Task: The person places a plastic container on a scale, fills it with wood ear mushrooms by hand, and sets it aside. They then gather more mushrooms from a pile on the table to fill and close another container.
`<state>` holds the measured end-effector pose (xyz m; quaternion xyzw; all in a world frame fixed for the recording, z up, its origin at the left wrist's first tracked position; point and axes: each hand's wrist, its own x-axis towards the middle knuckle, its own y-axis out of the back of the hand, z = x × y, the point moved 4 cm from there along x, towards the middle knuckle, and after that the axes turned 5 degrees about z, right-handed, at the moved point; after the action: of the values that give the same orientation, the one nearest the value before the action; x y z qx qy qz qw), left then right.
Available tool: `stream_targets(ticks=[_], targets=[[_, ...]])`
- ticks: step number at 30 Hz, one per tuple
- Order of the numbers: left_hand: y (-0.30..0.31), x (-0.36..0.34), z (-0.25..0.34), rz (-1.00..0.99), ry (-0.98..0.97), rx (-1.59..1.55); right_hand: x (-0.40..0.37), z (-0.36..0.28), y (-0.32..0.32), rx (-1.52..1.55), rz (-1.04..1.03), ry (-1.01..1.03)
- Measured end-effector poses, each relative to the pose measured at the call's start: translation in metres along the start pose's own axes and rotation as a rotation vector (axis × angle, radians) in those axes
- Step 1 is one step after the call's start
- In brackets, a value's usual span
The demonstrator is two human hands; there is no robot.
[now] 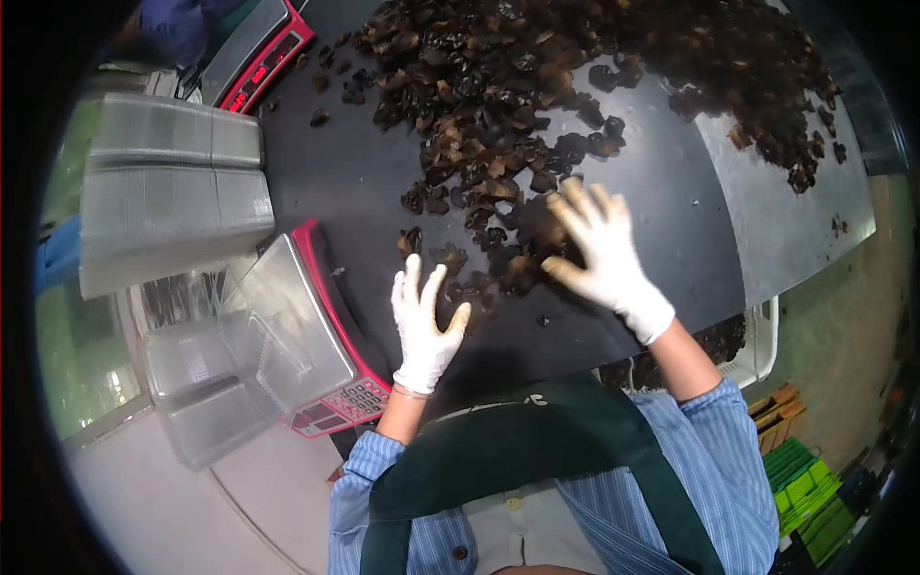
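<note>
My left hand (425,326), in a white glove, has its fingers spread just above the dark tabletop (355,220). A few dark brown, crinkled pieces that look like wood ear fungus (479,153) lie by its fingertips. My right hand (604,254) wears a similar glove with yellowish fingertips. Its fingers and thumb are apart, beside the near end of the strewn pieces. Neither hand grips anything that I can see. The pieces form a loose trail between both hands, widening into a large heap toward the far side.
At my left stands a red-edged scale (350,393) with clear plastic containers (196,379) next to it. Stacked clear containers (172,216) rise beyond, near a second scale (264,62) with lit red digits. Below the table's right edge are a white crate (764,345) and green crates (805,489).
</note>
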<state>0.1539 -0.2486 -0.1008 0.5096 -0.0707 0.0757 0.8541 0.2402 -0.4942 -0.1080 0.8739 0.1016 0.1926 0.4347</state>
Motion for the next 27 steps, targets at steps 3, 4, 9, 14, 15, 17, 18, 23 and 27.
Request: stream_targets(ticks=[3,4,9,14,15,17,18,23,27], targets=[[-0.005,-0.012,0.004,-0.092,-0.107,0.053,-0.007,-0.042,-0.017,0.144,-0.211,0.242],[-0.003,-0.014,0.004,-0.108,-0.108,0.022,-0.011,-0.052,-0.017,0.174,-0.274,0.295],[0.016,-0.002,0.010,0.080,0.070,-0.205,-0.009,-0.019,0.015,0.192,0.001,0.143],[0.000,0.088,0.035,0.169,-0.102,-0.267,-0.015,0.018,0.041,0.209,0.185,-0.136],[-0.010,0.108,0.041,0.133,-0.149,-0.275,-0.017,0.019,0.043,0.207,0.189,-0.158],[-0.030,0.140,0.054,0.197,-0.261,-0.159,-0.022,0.019,0.045,0.198,0.175,-0.148],[-0.037,0.148,0.059,0.231,-0.303,-0.093,-0.027,0.020,0.047,0.192,0.168,-0.149],[-0.055,0.149,0.037,0.179,-0.228,-0.152,-0.054,0.041,0.068,0.145,0.316,-0.245],[-0.030,0.125,0.015,0.219,0.156,-0.398,-0.094,0.089,0.111,0.024,0.426,-0.505]])
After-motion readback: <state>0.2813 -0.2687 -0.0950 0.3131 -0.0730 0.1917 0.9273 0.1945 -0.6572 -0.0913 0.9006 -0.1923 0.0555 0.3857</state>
